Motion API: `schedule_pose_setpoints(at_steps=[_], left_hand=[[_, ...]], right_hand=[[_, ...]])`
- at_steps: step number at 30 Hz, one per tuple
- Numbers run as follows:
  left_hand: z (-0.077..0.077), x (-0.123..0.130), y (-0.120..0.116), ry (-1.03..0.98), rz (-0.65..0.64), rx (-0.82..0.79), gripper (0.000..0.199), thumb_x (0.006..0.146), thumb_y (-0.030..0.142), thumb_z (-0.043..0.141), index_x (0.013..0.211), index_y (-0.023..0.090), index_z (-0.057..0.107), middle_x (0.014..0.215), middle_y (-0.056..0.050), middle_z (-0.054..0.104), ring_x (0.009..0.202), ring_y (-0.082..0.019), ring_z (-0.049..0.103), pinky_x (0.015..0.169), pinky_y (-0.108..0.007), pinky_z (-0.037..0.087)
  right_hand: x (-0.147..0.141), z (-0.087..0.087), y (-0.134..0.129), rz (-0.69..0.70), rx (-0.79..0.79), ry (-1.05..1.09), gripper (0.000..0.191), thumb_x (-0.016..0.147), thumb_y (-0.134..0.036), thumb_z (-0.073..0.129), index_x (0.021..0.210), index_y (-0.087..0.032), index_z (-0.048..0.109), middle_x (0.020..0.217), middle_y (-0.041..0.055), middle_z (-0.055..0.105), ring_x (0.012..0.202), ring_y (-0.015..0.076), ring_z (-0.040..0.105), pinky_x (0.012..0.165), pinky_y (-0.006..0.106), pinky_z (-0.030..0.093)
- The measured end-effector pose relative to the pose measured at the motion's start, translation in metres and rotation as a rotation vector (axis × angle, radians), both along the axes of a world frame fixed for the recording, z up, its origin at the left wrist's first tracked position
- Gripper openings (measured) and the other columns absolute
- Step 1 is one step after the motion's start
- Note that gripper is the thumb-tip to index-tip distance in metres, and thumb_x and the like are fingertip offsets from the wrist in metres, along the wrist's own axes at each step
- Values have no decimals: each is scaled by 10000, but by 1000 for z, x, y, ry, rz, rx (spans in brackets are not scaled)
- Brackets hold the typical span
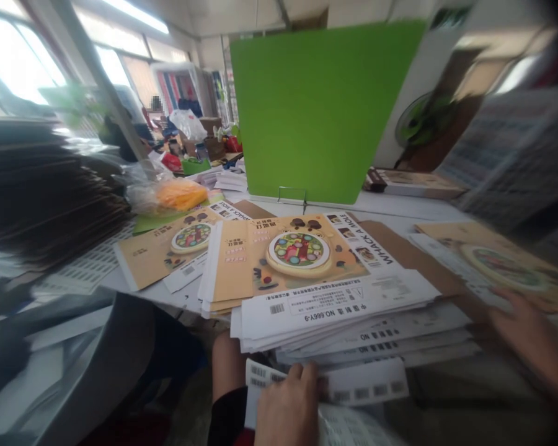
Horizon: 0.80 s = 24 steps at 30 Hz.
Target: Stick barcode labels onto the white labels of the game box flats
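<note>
My left hand, low in the middle, has its fingers closed on a sheet of barcode stickers. Just above it lies a stack of flat printed cartons with a pizza picture and "WHACK A MOLE" lettering, their white flaps towards me. At the right, my right hand is at the near edge of another flat printed carton. That hand is blurred, so its grip on the carton cannot be made out. More printed cartons lie fanned out left of the stack.
A green board stands upright on the table behind the stack, by a wire holder. A tall pile of dark flat sheets rises at the left. Near it sit an orange plastic-wrapped bundle and a grey bin with paper inside.
</note>
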<state>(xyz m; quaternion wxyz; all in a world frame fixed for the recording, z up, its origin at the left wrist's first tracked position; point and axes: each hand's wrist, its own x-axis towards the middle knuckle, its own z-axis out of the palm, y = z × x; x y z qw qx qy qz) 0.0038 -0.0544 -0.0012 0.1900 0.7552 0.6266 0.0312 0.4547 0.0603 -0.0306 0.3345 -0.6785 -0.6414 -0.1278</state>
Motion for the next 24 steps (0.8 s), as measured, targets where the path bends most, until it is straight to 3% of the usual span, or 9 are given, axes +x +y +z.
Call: schedule_pose_setpoints(at_steps=[2,5,7,10,12,15,18,24], left_hand=[[4,4,2,-25,19,-18,106,931,202,566,971,254,650,896,5,710,716,-237,715,495,-254,392],[7,9,2,-90,65,-20,96,934,197,571,892,246,643,862,21,704,755,-228,708,552,-258,417],[7,11,1,-155,83,-4,108,936,192,572,866,243,637,850,27,701,765,-212,699,580,-254,422],[2,11,-2,-269,97,44,127,943,194,557,852,238,635,845,24,698,734,-185,676,601,-250,419],[-2,9,-4,-349,103,72,132,947,195,542,868,234,641,845,16,695,721,-172,662,619,-248,422],[-5,4,-8,-426,113,91,138,948,190,529,887,230,646,835,9,685,734,-166,651,647,-245,424],[-4,1,-9,-455,139,51,122,943,187,533,913,233,641,870,8,680,769,-171,649,665,-248,425],[-2,-1,-6,-429,151,-2,160,946,183,518,805,204,592,826,-3,648,721,-176,610,631,-258,394]], right_hand=[[-8,-1,-18,-42,-35,4,198,845,-290,503,993,-250,627,915,152,661,791,335,651,656,456,428],[-72,12,-52,36,-59,39,283,902,-336,483,1166,-315,584,1152,120,639,957,339,643,767,474,470],[-130,25,-73,325,-88,40,292,914,-300,486,1188,-346,576,1173,63,639,1032,292,634,855,432,500],[-206,36,-87,701,-83,-44,335,903,-192,514,1220,-282,574,1173,37,656,1095,248,617,955,429,489],[-236,33,-89,783,-52,-56,374,902,-132,504,1255,-245,557,1172,41,666,1120,225,604,1004,440,457],[-254,20,-87,856,-88,-51,357,916,-96,478,1242,-217,555,1081,39,692,1049,196,623,1026,471,426],[-253,12,-85,870,-180,-19,297,929,-96,447,1151,-224,596,938,23,691,897,168,636,998,464,432],[-244,22,-96,790,-145,37,238,921,-100,468,1049,-245,608,937,31,655,908,188,607,897,396,455]])
